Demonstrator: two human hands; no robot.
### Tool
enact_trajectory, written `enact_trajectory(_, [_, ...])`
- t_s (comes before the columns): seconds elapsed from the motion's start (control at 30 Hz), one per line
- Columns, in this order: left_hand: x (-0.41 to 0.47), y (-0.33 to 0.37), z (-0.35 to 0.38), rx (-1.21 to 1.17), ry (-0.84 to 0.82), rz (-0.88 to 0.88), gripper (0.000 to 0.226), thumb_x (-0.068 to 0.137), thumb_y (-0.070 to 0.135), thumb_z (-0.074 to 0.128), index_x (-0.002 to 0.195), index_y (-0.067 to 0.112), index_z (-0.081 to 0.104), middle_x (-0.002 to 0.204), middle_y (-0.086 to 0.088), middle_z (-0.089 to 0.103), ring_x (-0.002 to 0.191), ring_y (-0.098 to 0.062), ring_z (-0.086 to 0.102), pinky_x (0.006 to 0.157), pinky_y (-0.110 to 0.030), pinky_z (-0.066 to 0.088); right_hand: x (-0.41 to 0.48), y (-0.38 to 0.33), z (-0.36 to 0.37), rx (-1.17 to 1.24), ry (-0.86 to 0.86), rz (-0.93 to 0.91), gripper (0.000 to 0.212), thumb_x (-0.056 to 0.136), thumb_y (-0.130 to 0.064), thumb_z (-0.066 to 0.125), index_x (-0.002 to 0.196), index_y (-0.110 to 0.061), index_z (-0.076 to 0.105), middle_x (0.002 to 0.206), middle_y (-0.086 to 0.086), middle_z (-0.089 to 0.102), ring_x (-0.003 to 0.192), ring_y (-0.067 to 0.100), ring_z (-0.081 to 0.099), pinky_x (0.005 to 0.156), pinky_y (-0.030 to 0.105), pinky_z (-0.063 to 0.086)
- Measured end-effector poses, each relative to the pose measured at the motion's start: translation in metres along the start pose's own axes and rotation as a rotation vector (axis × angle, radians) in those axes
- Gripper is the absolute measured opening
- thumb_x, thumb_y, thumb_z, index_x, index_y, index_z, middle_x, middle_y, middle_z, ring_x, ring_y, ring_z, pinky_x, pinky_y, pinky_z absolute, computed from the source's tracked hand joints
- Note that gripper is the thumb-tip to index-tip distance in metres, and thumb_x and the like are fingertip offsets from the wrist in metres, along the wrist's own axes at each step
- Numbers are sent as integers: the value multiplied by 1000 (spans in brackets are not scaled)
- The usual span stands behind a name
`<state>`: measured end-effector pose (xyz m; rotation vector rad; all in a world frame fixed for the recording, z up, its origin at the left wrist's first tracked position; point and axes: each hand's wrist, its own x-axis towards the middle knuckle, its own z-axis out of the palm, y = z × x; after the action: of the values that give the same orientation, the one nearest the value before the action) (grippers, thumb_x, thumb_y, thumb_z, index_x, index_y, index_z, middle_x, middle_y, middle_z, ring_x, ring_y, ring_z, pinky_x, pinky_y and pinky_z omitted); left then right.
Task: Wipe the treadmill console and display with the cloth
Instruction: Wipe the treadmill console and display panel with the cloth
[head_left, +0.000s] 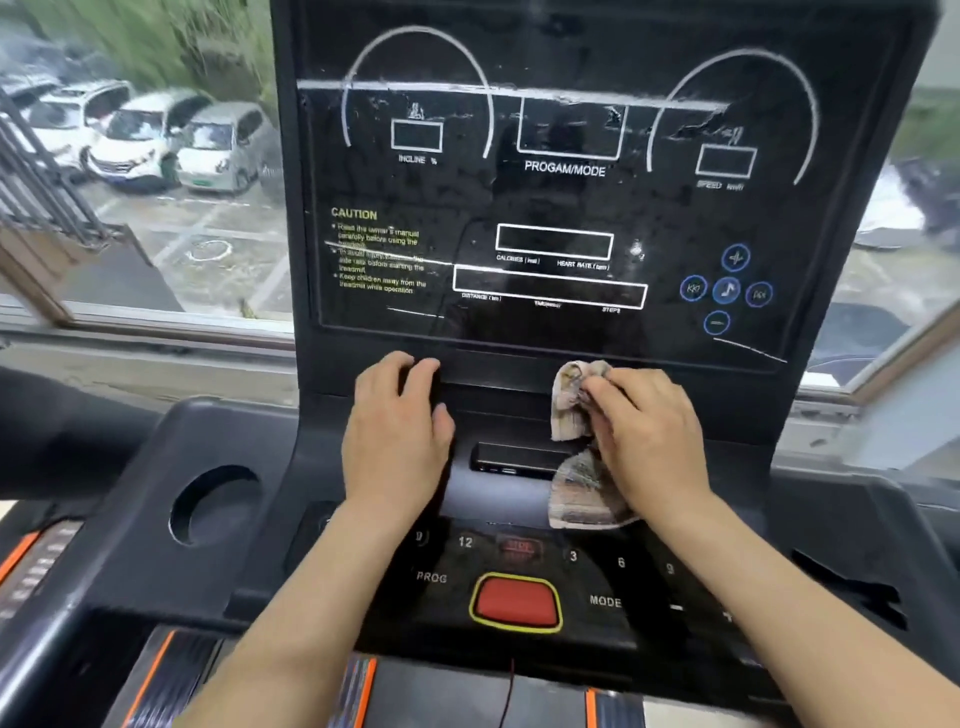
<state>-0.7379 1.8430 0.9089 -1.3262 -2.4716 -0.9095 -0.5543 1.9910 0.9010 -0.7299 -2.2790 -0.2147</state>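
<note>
One view only: head cam, wide-angle, edges bent. Looks fwd & down, close up on the treadmill console (249, 431). Display (561, 208) fills top centre, slightly tilted clockwise; red button (516, 603) sits low centre. Both forearms enter from the bottom edge; left hand (397, 421) & right hand (644, 431) w/ cloth (571, 410) land mid-frame. Window (156, 249) w/ parked cars (140, 140) shows behind, left & right of the display.

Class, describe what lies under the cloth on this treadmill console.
The cloth, gripped by the right hand, lies over the console ledge and the right end of a dark slot. That end is hidden.
</note>
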Motion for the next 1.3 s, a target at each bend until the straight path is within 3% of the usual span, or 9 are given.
enact_trajectory(0.13, [6,-13,-1,5,35,40,33,77,2,68,109,6,68,113,-11,62,106,-32,57,73,-39,52,22,-53,16,102,-71,41,8,81,-5,68,87,-11,69,83,5,64,76,26,58,67,33,45])
enact_trajectory(0.27, [14,-19,-6,-83,22,-70,32,82,4,60,113,11,61,114,-7,61,106,-27,53,79,-31,39,61,-130,53,258,-186,-19,27,88,-17,42,87,-10,69,84,6,65,78,26,59,68,37,50])
enact_trajectory(0.4, [10,-36,-13,-25,42,-88,46,81,6,64,125,7,55,122,-15,53,111,-35,46,83,-42,43,67,-148,66,203,-95,-166,20,85,-16,56,95,-7,70,92,5,67,80,27,58,68,36,46])
enact_trajectory(0.7, [22,72,30,79,10,356,17,73,11,77,86,7,66,81,-8,58,76,-30,53,60,-39,46,11,-14,5,49,-114,-31,21,80,-16,63,100,-14,70,94,0,66,82,26,57,67,35,43])
enact_trajectory(0.8, [18,127,52,94,-74,449,25,62,10,83,81,11,67,75,-4,57,67,-25,57,48,-32,44,-12,36,-13,-5,-99,64,27,76,-12,76,103,-14,71,97,1,67,83,27,59,65,34,42])
enact_trajectory(0.9, [19,159,62,56,-113,506,27,58,12,86,76,13,67,68,-2,56,54,-24,58,39,-29,42,-29,66,-29,19,-20,113,20,85,-16,66,105,-17,71,101,-2,68,88,27,60,69,35,40])
enact_trajectory(1.1, [69,206,31,-127,135,494,24,83,16,58,106,18,66,79,-4,56,52,-31,56,39,-35,43,50,92,-68,56,284,136,23,90,-15,61,111,-11,70,115,6,64,101,24,49,83,35,39])
enact_trajectory(1.2, [94,204,37,-121,187,506,20,87,16,55,100,18,69,80,-4,55,54,-28,55,42,-37,48,64,99,-43,119,204,144,38,95,-11,55,132,-5,56,136,13,53,125,27,46,101,37,40])
enact_trajectory(1.3, [71,179,61,-83,174,588,17,86,19,54,88,19,71,77,-2,56,56,-25,56,43,-33,47,13,97,-10,60,169,7,53,91,-4,55,142,1,40,150,17,38,140,32,34,105,43,38])
